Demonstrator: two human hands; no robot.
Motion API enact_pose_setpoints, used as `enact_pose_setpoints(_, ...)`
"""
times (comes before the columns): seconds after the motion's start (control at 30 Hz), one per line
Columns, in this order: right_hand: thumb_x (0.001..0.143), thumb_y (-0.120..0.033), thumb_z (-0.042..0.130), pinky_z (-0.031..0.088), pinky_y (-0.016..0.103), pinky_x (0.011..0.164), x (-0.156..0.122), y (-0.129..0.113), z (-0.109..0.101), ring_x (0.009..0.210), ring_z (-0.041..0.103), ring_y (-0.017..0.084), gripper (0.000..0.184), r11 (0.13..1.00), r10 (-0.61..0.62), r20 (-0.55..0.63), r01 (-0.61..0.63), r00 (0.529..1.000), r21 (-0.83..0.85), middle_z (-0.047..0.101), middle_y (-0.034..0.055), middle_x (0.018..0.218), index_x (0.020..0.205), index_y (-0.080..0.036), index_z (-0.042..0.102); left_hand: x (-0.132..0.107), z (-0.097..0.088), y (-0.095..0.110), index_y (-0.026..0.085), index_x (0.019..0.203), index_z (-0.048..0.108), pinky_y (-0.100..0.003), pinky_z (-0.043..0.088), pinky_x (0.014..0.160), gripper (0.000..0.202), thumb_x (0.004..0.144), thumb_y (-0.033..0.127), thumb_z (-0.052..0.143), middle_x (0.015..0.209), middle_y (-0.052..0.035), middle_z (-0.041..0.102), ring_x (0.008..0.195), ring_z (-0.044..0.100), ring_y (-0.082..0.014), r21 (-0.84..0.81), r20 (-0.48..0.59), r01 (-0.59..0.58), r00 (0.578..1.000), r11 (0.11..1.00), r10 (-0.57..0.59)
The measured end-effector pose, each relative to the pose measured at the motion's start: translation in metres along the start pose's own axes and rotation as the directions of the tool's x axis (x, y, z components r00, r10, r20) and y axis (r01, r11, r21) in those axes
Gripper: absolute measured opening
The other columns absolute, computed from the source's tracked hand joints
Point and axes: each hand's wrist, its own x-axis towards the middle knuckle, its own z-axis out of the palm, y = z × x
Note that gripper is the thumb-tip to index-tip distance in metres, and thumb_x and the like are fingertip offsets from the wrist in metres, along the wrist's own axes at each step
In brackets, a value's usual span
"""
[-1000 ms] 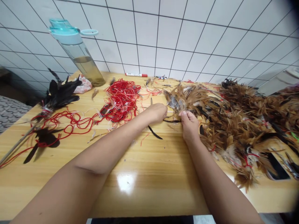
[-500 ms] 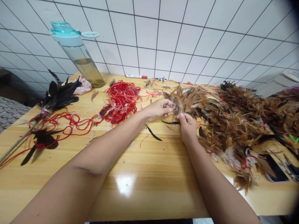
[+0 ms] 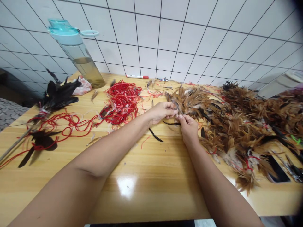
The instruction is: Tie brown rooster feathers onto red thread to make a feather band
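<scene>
My left hand (image 3: pixel 163 112) is closed in a pinch at the pale quill ends of some brown feathers (image 3: pixel 190 99). Almost touching its fingertips, my right hand (image 3: pixel 190 128) pinches at the same quill ends from the near side. The feathers fan out beyond the fingers, away from me and to the right. Exactly how many quills lie between the fingertips is too small to tell. Under the hands, a curved black feather (image 3: pixel 170 123) rests on the table, and another black feather (image 3: pixel 156 135) lies nearer to me.
Brown feather bunches (image 3: pixel 239 132) tied with red cord cover the right side, beside a phone (image 3: pixel 279 170) and scissors (image 3: pixel 293 168). Left are a heap of red cord (image 3: pixel 123 102), black feathers (image 3: pixel 62 93) on a stick (image 3: pixel 17 145) and a bottle (image 3: pixel 81 56). A marker (image 3: pixel 137 76) lies by the wall.
The fingertips of both hands have come together at the quill ends, my right hand shifting slightly left. The whole view has moved a little.
</scene>
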Motion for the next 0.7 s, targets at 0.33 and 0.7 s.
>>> enact_pose_setpoints(0.33, 0.073, -0.045, 0.067, 0.043, 0.03, 0.072, 0.001, -0.006, 0.0, 0.07, 0.053, 0.015, 0.025, 0.999, 0.011, 0.09, -0.014, 0.996, 0.043, 0.062, -0.0006, 0.067, 0.066, -0.021, 0.065, 0.001, 0.008, -0.003, 0.012, 0.068, 0.053, -0.017, 0.038, 0.061, 0.02, 0.065, 0.014, 0.072, 0.061, 0.0059, 0.054, 0.059, 0.049, -0.0038, 0.115, -0.061, -0.096, 0.993, 0.989, 0.103)
enact_pose_setpoints(0.7, 0.07, -0.049, 0.069, 0.042, 0.027, 0.065, 0.001, -0.016, -0.003, 0.068, 0.052, 0.014, 0.029, 0.977, 0.095, 0.088, -0.11, 0.992, 0.182, 0.059, -0.0012, 0.068, 0.074, -0.021, 0.062, 0.003, -0.016, 0.007, 0.014, 0.084, 0.065, -0.026, 0.042, 0.073, 0.01, 0.076, 0.018, 0.06, 0.081, -0.0021, 0.065, 0.074, 0.055, -0.0122, 0.802, -0.097, -0.126, 0.937, 0.584, 0.336)
